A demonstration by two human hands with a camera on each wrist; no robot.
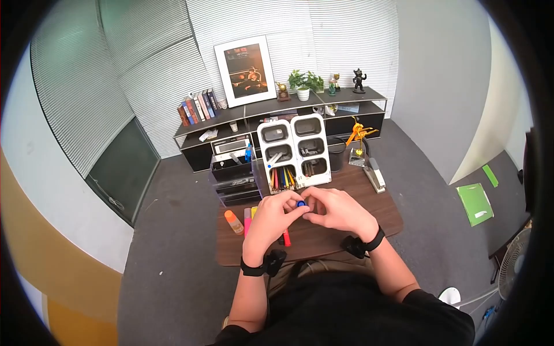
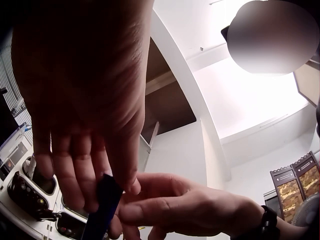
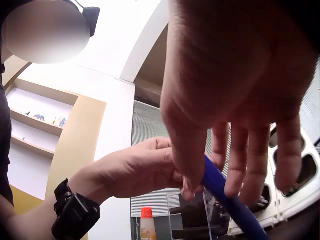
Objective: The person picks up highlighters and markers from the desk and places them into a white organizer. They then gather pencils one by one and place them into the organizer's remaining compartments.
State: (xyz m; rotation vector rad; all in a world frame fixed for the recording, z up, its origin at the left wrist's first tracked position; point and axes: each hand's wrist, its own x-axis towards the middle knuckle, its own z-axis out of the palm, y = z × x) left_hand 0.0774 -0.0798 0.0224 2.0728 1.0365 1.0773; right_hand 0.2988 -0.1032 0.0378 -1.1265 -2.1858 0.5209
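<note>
A blue marker (image 3: 227, 200) is between my two hands, its round end facing up in the head view. My left hand (image 1: 272, 218) pinches it with thumb and fingers from the left. From the other side my right hand (image 1: 344, 213) pinches it as well, the fingertips of both hands close together. The dark blue barrel (image 2: 101, 212) points downward in the left wrist view. Under and beside the left hand lie a pink marker (image 1: 247, 214), a yellow one (image 1: 254, 211) and a red one (image 1: 287, 237). The left hand partly covers them.
A white organizer (image 1: 295, 144) with pencils and other stationery in its compartments stands behind the hands. Left of it is a clear drawer box (image 1: 232, 176), with an orange-capped glue bottle (image 1: 234, 222) in front. A stapler (image 1: 374, 176) and an orange-ribboned trophy (image 1: 358, 154) are at right.
</note>
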